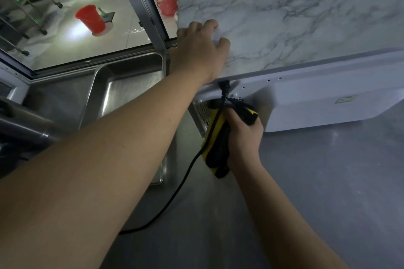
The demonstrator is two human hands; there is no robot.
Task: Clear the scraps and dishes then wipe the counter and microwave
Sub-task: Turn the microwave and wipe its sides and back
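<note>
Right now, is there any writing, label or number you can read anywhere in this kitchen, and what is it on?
No text here can be read.
Sticker on the back of the white microwave: print too small and blurred to read.
Yellow and black cloth in the right hand: no writing shows.
Red bucket: no writing shows.

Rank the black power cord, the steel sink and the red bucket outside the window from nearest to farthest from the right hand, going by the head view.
From the right hand, which grips a yellow-and-black cloth:
1. Black power cord: runs right beside the hand, on its left.
2. Steel sink: farther left, set in the counter.
3. Red bucket: far upper left, on the floor beyond the window.
</note>
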